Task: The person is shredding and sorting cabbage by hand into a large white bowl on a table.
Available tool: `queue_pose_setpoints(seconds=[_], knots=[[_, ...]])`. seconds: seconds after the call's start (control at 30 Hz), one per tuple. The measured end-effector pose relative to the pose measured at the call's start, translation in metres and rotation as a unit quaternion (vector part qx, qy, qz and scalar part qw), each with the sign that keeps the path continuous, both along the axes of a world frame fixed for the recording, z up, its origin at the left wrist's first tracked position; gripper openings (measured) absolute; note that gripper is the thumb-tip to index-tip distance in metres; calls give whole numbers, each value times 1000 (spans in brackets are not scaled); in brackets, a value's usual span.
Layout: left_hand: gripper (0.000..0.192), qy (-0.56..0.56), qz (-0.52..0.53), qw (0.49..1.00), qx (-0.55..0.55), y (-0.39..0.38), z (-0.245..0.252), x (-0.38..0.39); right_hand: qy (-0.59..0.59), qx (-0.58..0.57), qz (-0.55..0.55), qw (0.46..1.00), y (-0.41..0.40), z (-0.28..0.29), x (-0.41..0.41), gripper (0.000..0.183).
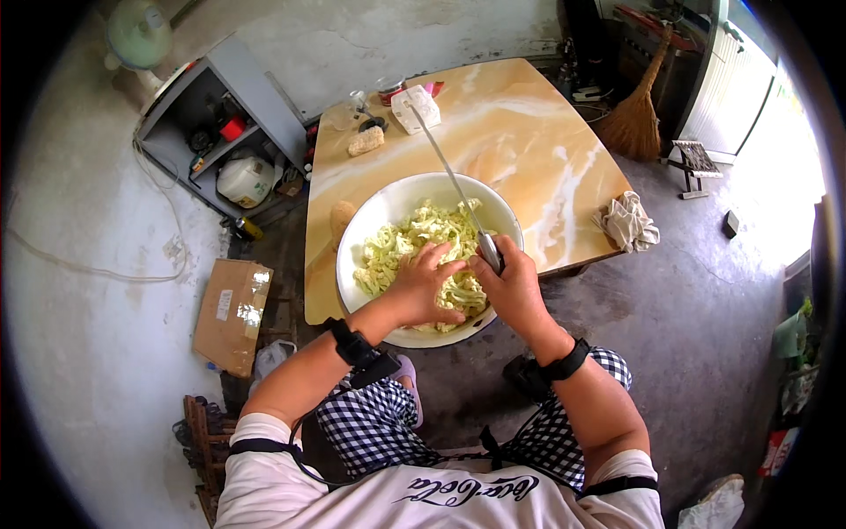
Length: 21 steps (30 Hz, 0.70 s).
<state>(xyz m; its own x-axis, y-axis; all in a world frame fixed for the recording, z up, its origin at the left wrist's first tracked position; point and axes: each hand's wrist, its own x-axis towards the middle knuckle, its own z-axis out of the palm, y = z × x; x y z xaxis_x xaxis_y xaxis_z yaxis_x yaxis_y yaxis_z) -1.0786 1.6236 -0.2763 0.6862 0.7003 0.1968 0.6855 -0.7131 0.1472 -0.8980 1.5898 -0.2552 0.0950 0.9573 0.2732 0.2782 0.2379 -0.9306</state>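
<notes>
A large white enamel basin (pixel 360 291) with a dark rim stands at the table's near edge. Pale green-yellow cauliflower pieces (pixel 423 225) fill its lower part. My left hand (pixel 423 287) is over the pieces with its fingers spread, holding nothing visible; whether the fingertips press on the cauliflower is hard to tell. My right hand (pixel 515 284), at the basin's right side, grips the grey handle of a knife (pixel 449 172). The blade is seen nearly edge-on, reaching across the basin and pointing away from me.
The marble-patterned table (pixel 476 145) holds a white container (pixel 415 109), a tan rough-textured piece (pixel 366 141) and a crumpled cloth (pixel 629 221) at its right corner. Left are a grey cabinet (pixel 264 99) and a cardboard box (pixel 231 314); right, a straw broom (pixel 634 119) and a small folding stool (pixel 695 162).
</notes>
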Motion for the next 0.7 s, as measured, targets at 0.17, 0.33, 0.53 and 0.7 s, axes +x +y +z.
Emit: queue_pose_setpoints(seconds=[0.17, 0.33, 0.53, 0.7], knots=[[33, 46, 51, 996, -63, 22, 1, -14, -9, -12, 2, 1000, 0, -1, 4, 19], [25, -49, 142, 986, -75, 41, 7, -53, 20, -35, 1, 999, -4, 7, 8, 19], [29, -114, 168, 972, -117, 46, 23, -59, 9, -18, -9, 1000, -2, 1, 12, 20], [37, -95, 215, 964, -122, 41, 24, -58, 4, -17, -10, 1000, -3, 3, 11, 20]])
